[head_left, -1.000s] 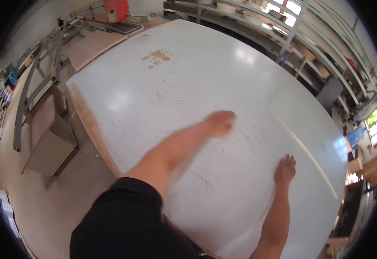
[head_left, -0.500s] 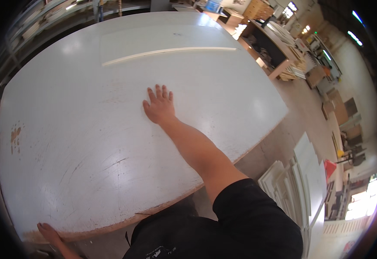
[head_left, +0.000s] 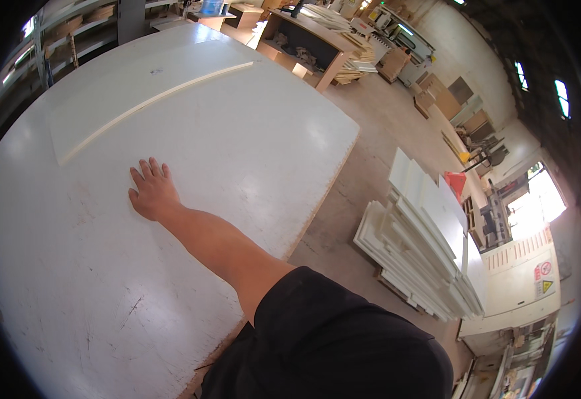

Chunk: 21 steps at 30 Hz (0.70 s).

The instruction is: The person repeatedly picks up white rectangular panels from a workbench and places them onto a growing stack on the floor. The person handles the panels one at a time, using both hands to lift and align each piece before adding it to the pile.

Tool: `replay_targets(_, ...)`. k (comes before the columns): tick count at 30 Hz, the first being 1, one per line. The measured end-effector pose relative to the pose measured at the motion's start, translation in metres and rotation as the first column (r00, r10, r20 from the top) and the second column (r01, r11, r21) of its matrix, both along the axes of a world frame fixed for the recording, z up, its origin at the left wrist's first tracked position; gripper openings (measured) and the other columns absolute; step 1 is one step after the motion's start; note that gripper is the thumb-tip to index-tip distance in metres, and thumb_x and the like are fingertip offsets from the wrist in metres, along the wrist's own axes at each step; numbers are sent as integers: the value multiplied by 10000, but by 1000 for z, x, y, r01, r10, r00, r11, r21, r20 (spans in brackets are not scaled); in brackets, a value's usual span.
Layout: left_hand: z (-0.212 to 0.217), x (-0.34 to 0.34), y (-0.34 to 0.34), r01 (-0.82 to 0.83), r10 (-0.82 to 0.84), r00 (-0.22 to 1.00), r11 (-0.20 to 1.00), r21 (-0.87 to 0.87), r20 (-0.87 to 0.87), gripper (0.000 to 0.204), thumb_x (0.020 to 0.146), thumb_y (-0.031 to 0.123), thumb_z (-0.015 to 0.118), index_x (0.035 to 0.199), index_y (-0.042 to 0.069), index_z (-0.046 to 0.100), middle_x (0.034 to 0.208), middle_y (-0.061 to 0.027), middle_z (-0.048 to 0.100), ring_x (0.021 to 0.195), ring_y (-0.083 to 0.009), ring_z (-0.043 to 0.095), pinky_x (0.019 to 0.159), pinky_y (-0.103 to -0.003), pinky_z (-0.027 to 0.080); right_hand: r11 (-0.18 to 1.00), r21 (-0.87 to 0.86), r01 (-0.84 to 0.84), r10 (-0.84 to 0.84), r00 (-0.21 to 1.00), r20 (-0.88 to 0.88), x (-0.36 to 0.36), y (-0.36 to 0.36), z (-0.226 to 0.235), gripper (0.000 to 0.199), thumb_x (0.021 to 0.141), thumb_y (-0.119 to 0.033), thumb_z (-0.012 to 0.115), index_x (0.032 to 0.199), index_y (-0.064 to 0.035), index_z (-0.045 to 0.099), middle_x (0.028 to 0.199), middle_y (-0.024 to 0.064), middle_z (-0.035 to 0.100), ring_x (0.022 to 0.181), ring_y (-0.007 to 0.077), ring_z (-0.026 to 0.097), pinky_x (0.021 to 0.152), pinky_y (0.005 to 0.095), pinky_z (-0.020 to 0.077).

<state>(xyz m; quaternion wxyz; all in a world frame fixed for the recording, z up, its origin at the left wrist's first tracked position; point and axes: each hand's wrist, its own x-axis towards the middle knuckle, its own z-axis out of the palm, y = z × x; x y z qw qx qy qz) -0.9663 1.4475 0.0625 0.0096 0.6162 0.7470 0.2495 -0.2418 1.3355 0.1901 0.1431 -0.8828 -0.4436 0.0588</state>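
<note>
My right hand (head_left: 153, 190) lies on a large white table (head_left: 237, 159), palm down with its fingers spread. Nothing is held in it. Beyond the fingertips a white panel (head_left: 127, 90) rests on the far part of the table, its pale, unfinished edge (head_left: 164, 95) facing me. Scratches and scuffs mark the tabletop, and its rim is worn down to brown. My left hand is outside the picture.
A stack of white panels (head_left: 417, 246) stands on the floor to the right, beside a red object (head_left: 455, 183). Behind the table is a wooden workbench (head_left: 310, 40) with boards stacked near it. Metal shelving (head_left: 71, 40) lines the far left. A pale cabinet (head_left: 513, 286) with warning signs stands at right.
The view has swung to the right, so the table appears farther left and more of the panel stack shows. My left hand, earlier at the table's near left corner, has left the picture.
</note>
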Motion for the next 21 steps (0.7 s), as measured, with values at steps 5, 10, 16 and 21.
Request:
replay_targets(5,2,5,5,7,-7,1000,1000,-1,16,501,1030,266,440,1365,-106,433,1385,-289,488,1286,-402,475,1103,-434,368,1000,-2,10,-10,1000,4,1,3,-2,568,1022,-367,332,1513,-83,323,1601,150,231,1502,326,134,1210,493,134)
replay_targets(10,2,12,10,5,-5,1000,1000,2,22,494,1030,261,442,1363,-103,436,1384,-285,492,1284,-398,478,1101,-432,371,1000,9,5,-5,1000,17,1,2,-3,560,1023,-364,328,1507,-83,333,1599,150,234,1499,328,143,1209,490,141)
replay_targets(16,1,17,14,7,-6,1000,1000,-2,28,485,1029,254,446,1361,-100,440,1382,-279,496,1281,-394,482,1099,-431,374,999,34,3,-3,1000,20,1,2,-2,551,1023,-355,326,1498,-79,345,1594,158,239,1496,334,151,1210,494,141)
replay_targets(21,-1,21,19,18,-17,1000,1000,-11,22,478,1029,249,448,1359,-97,444,1381,-274,499,1278,-391,485,1097,-429,377,999,47,2,-2,1000,2,0,0,-2,553,1021,-350,328,1497,-69,344,1593,164,237,1495,336,155,1211,492,140)
